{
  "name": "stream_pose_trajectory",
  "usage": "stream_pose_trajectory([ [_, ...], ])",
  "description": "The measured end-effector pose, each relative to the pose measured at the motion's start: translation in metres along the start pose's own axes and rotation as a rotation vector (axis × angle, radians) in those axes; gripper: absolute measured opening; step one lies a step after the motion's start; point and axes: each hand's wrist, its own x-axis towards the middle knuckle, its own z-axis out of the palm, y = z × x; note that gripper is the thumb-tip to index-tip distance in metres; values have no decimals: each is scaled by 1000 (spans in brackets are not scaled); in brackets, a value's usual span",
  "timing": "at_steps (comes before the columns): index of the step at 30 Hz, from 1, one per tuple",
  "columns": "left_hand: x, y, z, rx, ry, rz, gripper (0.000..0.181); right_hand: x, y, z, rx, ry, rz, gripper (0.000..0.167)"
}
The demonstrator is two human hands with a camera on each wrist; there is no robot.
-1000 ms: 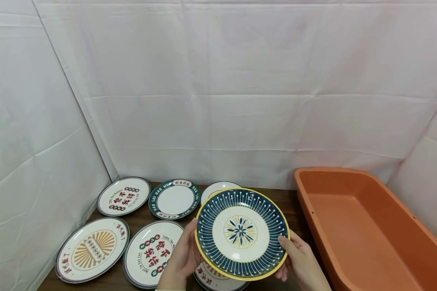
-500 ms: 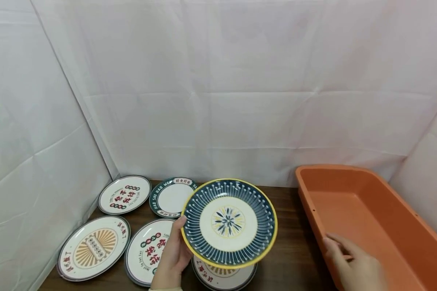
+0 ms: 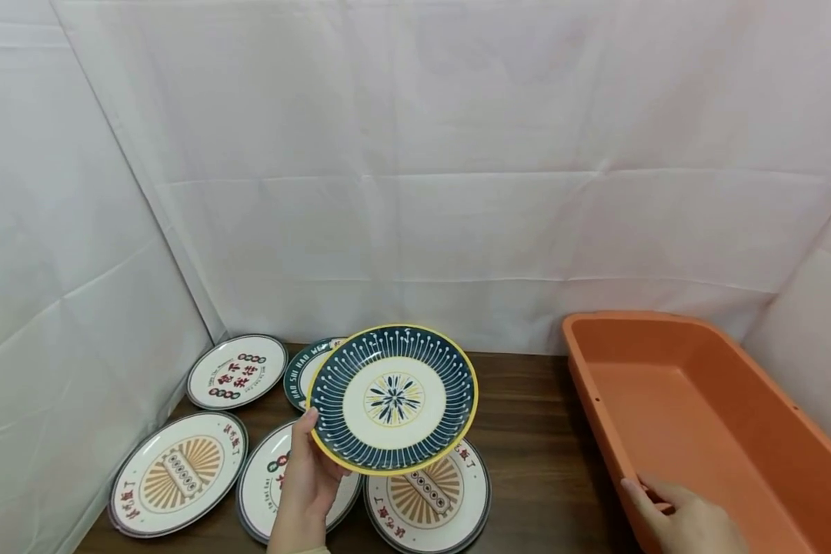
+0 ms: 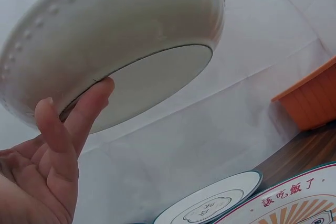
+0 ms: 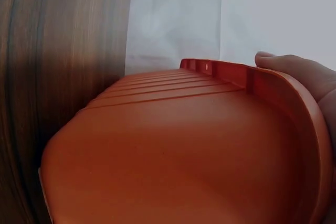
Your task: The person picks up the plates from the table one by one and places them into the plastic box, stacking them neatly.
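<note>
A deep plate with a blue patterned band and yellow rim [image 3: 393,400] is held up above the table by my left hand [image 3: 305,492], thumb at its left edge. In the left wrist view the fingers of that hand [image 4: 58,161] lie against the plate's white underside [image 4: 152,80]. On the right, my right hand [image 3: 695,519] grips the near left rim of an orange tub [image 3: 692,431]. The right wrist view shows the tub's outer wall [image 5: 157,150] and the hand [image 5: 310,77] at its rim.
A sunburst plate [image 3: 457,515] lies below the held plate. Further left are another sunburst plate [image 3: 128,477], two red-lettered plates [image 3: 270,377] [image 3: 252,492] and a green-rimmed plate [image 3: 298,369]. White cloth [image 3: 457,154] hangs behind the dark wooden table [image 3: 533,438].
The blue plate has moved left and slightly up in my left hand. My right hand has let go of it and moved right to the tub's rim. More of the sunburst plate beneath shows.
</note>
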Motion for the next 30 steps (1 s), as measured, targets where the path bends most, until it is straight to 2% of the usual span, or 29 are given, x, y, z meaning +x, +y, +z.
stream_pose_trajectory([
  [5,-1,0,0,-14,23,25,39,-4,-11,2,-8,5,-32,80],
  [12,-1,2,0,-36,42,12,36,-10,-28,7,-16,-4,-50,74],
  [16,-1,3,1,-41,60,-2,37,-14,-37,13,-18,30,-73,68],
  [25,-2,1,2,-38,67,19,37,-29,-66,32,22,147,-96,51],
  [30,-2,1,2,-33,75,22,39,-33,-81,40,28,160,-130,51],
])
